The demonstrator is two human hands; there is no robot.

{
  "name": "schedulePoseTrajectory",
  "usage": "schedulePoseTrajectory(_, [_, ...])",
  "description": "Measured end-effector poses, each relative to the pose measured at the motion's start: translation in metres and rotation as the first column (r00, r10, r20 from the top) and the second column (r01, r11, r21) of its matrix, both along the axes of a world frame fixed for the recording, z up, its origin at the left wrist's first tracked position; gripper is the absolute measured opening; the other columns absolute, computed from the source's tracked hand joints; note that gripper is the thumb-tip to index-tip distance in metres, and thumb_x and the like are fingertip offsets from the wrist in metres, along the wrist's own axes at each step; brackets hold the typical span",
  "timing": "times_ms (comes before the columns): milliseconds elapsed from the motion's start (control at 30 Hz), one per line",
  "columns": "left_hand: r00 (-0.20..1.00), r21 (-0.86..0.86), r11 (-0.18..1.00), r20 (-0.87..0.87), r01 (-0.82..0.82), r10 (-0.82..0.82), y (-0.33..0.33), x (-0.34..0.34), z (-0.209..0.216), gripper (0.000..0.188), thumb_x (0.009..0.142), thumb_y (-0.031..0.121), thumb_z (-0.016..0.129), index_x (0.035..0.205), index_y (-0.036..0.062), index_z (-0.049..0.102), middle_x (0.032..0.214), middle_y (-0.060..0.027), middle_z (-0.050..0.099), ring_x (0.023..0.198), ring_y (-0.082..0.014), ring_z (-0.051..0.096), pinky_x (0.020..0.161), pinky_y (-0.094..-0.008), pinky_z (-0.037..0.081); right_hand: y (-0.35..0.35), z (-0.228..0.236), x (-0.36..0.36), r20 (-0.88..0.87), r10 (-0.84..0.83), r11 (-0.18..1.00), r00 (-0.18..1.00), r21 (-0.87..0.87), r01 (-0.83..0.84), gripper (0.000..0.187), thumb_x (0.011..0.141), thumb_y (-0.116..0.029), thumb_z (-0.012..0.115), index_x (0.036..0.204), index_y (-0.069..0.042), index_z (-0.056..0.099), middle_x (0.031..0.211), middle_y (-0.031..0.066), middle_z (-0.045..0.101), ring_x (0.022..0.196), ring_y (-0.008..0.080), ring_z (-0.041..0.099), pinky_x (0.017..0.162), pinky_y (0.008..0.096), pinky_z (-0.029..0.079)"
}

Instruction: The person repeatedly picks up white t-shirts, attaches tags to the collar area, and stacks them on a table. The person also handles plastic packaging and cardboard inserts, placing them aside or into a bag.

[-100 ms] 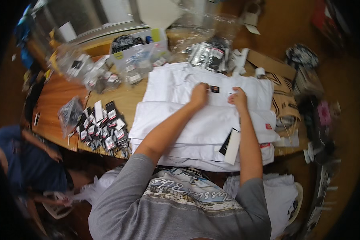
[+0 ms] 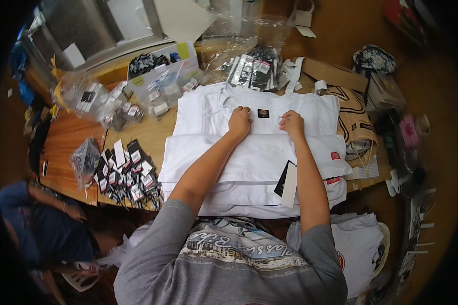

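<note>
A white shirt (image 2: pixel 213 114) lies spread over a stack of folded white shirts (image 2: pixel 219 193) in front of me. Its small black neck label (image 2: pixel 263 113) shows between my hands. My left hand (image 2: pixel 240 123) is closed on the shirt's fabric left of that label, fingers curled. To the right of the label, my right hand (image 2: pixel 293 125) is closed in a pinch; what sits between its fingertips is too small to name. A white-and-black hang tag (image 2: pixel 289 187) lies over the stack beside my right forearm; where its string ends is hidden.
On the left of the table are a heap of hang tags (image 2: pixel 132 175), a plastic bag (image 2: pixel 85 160) and a box (image 2: pixel 188 56) behind. Bundled tags (image 2: pixel 254 71) lie at the back, a tan bag (image 2: pixel 359 127) at right. Another person (image 2: pixel 51 223) sits lower left.
The whole view has shifted slightly, so the table and stack appear further left. Both hands keep nearly the same places beside the neck label.
</note>
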State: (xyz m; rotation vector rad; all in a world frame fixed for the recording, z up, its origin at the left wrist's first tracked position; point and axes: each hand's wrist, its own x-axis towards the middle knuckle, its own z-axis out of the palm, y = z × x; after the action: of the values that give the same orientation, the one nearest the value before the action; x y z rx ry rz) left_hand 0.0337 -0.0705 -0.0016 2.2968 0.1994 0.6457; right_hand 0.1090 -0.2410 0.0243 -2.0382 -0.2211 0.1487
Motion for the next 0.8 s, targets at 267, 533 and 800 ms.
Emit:
schedulePoseTrajectory(267, [0.980, 0.349, 0.922, 0.041, 0.167, -0.193, -0.002, 0.027, 0.002, 0.013, 0.064, 0.004, 0.056, 0.076, 0.0029, 0.059, 0.080, -0.0108, 0.053, 0.076, -0.0266, 0.051, 0.067, -0.0340, 0.044, 0.031, 0.009, 0.001, 0.057, -0.035, 0.996, 0.998, -0.084, 0.040, 0.007, 0.067, -0.011, 0.060, 0.064, -0.004, 0.060, 0.057, 0.0046, 0.058, 0.042, 0.0126, 0.053, 0.043, 0.0246, 0.043])
schedulePoseTrajectory(533, [0.979, -0.116, 0.987, 0.187, 0.110, -0.087, 0.009, 0.023, -0.008, 0.008, 0.065, 0.002, 0.060, 0.071, -0.0014, 0.057, 0.073, -0.0110, 0.055, 0.061, -0.0224, 0.057, 0.057, -0.0275, 0.045, 0.044, 0.006, -0.001, 0.188, 0.079, 0.983, 0.979, -0.178, -0.045, 0.009, 0.066, -0.013, 0.060, 0.066, -0.004, 0.060, 0.066, 0.0094, 0.060, 0.061, 0.0223, 0.058, 0.057, 0.0308, 0.045])
schedulePoseTrajectory(800, [0.973, -0.220, 0.963, 0.203, 0.157, -0.112, 0.009, 0.019, 0.000, 0.007, 0.065, -0.001, 0.060, 0.071, -0.0018, 0.056, 0.074, -0.0114, 0.056, 0.063, -0.0225, 0.056, 0.058, -0.0276, 0.046, 0.060, -0.003, 0.005, 0.293, 0.167, 0.931, 0.941, -0.361, -0.053, 0.007, 0.066, -0.012, 0.059, 0.069, -0.005, 0.061, 0.066, 0.0108, 0.059, 0.061, 0.0235, 0.058, 0.058, 0.0317, 0.045])
